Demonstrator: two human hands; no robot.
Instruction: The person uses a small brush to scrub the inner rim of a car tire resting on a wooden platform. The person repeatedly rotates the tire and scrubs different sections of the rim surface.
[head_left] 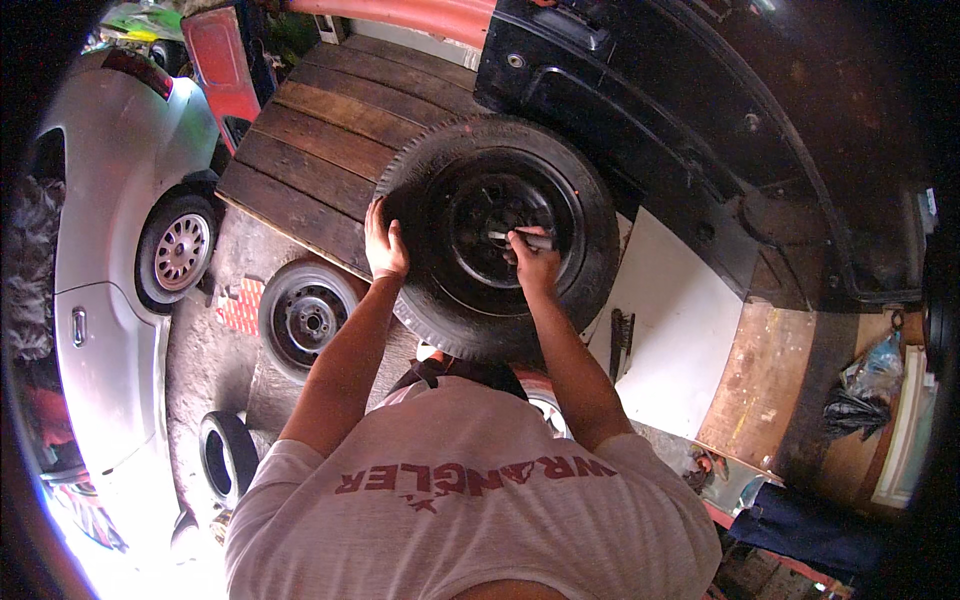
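Note:
A large black tire (592,225) mounted on a black steel wheel rim (470,200) lies flat in front of me on a dark wooden plank platform. My left hand (386,242) rests against the tire's left sidewall, fingers stretched out. Over the rim's centre, my right hand (534,262) is closed around a slim pen-like tool (537,242). Its pale tip points left toward the hub; the exact kind is too small to make out.
The plank platform (330,125) extends to the far left. A second wheel (310,318) and a loose tire (228,455) are lower left, beside a silver car (110,330). To the right are a white board (675,310), a dark brush-like object (622,340) and a black panel (640,110).

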